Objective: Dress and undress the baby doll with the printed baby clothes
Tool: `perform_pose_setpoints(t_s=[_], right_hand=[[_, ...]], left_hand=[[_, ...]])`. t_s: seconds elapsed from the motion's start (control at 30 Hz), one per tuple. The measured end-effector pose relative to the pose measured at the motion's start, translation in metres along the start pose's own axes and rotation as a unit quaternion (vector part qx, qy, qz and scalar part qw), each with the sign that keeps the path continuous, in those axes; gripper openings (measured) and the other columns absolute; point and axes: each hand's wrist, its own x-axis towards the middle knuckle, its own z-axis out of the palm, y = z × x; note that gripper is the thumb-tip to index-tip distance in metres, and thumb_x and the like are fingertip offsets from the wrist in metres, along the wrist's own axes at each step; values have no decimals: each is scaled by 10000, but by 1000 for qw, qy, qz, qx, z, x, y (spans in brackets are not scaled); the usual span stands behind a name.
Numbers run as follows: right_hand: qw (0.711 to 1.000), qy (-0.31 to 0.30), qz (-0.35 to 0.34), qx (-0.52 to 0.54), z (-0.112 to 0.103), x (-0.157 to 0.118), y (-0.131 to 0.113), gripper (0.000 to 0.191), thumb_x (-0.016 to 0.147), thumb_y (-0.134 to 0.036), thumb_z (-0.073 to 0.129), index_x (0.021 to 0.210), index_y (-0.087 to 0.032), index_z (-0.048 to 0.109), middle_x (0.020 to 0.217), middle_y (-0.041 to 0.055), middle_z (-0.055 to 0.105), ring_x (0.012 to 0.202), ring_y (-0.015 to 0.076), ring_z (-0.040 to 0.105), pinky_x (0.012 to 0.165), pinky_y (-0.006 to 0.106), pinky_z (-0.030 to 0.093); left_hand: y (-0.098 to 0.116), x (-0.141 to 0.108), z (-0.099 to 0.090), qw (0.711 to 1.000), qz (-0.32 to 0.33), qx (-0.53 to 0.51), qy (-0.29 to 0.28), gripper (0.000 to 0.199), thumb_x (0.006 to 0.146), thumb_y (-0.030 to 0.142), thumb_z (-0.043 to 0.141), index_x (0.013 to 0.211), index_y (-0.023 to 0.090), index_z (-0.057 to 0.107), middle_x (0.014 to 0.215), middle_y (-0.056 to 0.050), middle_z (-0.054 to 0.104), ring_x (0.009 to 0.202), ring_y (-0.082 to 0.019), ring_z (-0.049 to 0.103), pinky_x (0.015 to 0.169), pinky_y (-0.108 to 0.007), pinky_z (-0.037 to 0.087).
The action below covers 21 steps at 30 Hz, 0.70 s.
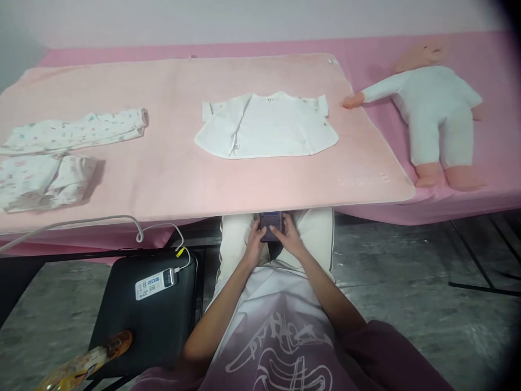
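Left hand (255,235) and right hand (288,234): both closed on one dark, flat, rectangular phone (271,227), thumbs over the screen, fingers around the sides. You hold it low between your thighs in cream trousers (234,239), at the near edge of the surface; the two-sided grip probably steadies it and frees your thumbs for the screen. Screen content: unreadable. Phone's far end: apparently cut off by the surface edge. Fingertips beneath: hidden.

Pale pink blanket (171,184), laid over a brighter pink cloth (499,125): seemingly a soft, flat base. White short-sleeved baby top (272,130), centred before you, sleeves spread, perhaps so its shape shows. Small prints on it: too faint to make out.

To your right, a fabric doll in a white suit (439,103), lying mostly on the brighter cloth, one hand reaching the blanket; face blurred, far hand partly hidden.

To your left, a long folded white patterned garment (77,132) and a bulkier patterned bundle (35,179), likely set aside; both run out of view.

Lower left, a black padded seat (134,326) supports a white-and-grey device (156,284) with a pale cable (101,219), its far end out of view. Yellow-and-clear package (77,366): cut off, contents uncertain.
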Motion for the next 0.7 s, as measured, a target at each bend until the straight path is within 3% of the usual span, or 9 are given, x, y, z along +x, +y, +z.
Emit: perform_pose_setpoints(t_s=[0.13,0.27,0.5,0.7], right_hand=[[1000,-19,8,15,-4,-2,-5,629,977,-671,781,1430,-308,540,1388,79,729,1325,272,686,1227,449,535],[999,-36,11,29,-7,-4,-9,611,976,-617,777,1455,-319,542,1409,70,723,1338,274,672,1220,438,527],[997,-71,3,36,-9,-5,-4,706,950,-544,843,1518,-328,484,1417,73,699,1333,267,665,1201,439,547],[998,-68,-2,4,-9,-6,0,779,939,-558,874,1544,-325,442,1464,97,667,1322,264,676,1217,463,544]], left_hand=[[0,-1,-2,999,-22,10,29,652,789,459,1006,1359,272,750,1352,-84,780,1347,-308,708,1117,-398,564],[2,-1,0,1000,-7,-12,-10,579,839,550,938,1293,234,766,1289,-91,791,1351,-331,701,1095,-413,580],[-1,3,3,999,24,-7,19,533,874,612,921,1225,237,775,1222,-69,773,1219,-281,724,995,-350,589],[-1,3,3,999,28,-7,24,518,870,592,934,1234,255,787,1267,-66,772,1255,-283,721,1019,-356,593]])
